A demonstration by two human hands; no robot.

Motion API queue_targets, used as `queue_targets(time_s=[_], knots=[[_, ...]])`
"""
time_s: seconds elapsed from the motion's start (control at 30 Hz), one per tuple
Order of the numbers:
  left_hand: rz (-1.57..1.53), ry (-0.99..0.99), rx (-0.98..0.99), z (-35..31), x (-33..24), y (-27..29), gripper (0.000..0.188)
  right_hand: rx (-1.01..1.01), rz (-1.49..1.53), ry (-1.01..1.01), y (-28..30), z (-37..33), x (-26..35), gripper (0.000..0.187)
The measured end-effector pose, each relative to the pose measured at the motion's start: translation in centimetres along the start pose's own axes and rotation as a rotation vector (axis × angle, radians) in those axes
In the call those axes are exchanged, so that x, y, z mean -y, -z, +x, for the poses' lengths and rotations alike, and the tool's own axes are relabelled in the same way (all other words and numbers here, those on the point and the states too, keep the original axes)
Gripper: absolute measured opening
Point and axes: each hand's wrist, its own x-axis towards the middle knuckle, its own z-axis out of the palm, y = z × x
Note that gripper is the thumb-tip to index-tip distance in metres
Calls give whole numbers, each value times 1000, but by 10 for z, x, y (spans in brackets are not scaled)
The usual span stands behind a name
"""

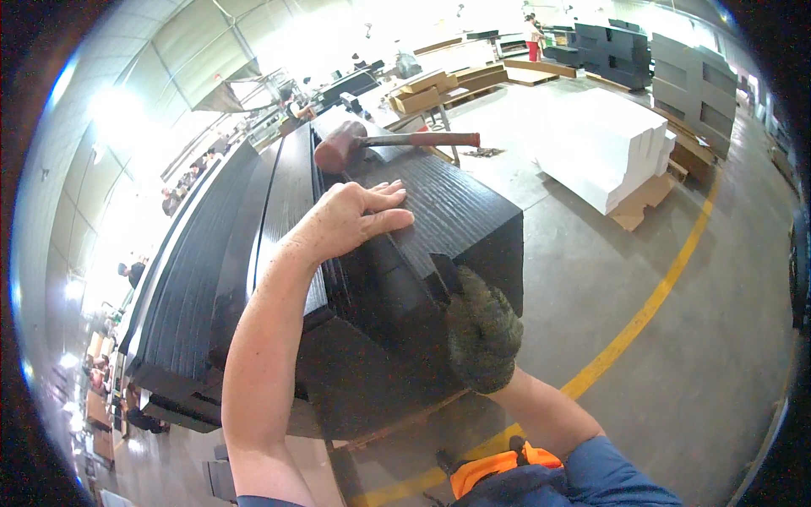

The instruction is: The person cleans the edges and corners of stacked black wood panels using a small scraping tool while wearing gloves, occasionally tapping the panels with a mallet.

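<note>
My bare left hand (359, 215) lies with its fingers stretched out on the wood-grained top of a stack of black boards (465, 198). My right hand (484, 334), in a dark green-grey glove, is closed at the near side of that stack. Out of its grip sticks a flat black piece (444, 275), whose kind I cannot make out against the dark boards. Beyond my left hand a mallet (340, 147) with a reddish-brown head and handle rests on top of the stack.
More black boards (190, 279) stand in rows on the left. To the right, a pile of white panels (604, 148) sits on cardboard, with tall grey stacks (693, 89) behind. A yellow line (650, 308) curves over the grey floor. A person in red trousers (533, 46) stands far off.
</note>
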Motion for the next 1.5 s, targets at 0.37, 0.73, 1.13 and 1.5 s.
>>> queue_targets(time_s=[0.37, 0.73, 1.13, 1.5], knots=[[-10, -1, -13, -1, 2, -1, 49, 20, 97, 33, -7, -10, -8, 36], [6, 16, -13, -1, -1, 0, 52, -24, 89, 18, -2, -4, -7, 36], [-3, -9, -15, -4, -2, -1, 53, 30, 74, 41, 7, -1, -3, 39], [22, -2, -17, -5, -6, -2, 52, 35, 124, -4, 8, 7, -7, 41]])
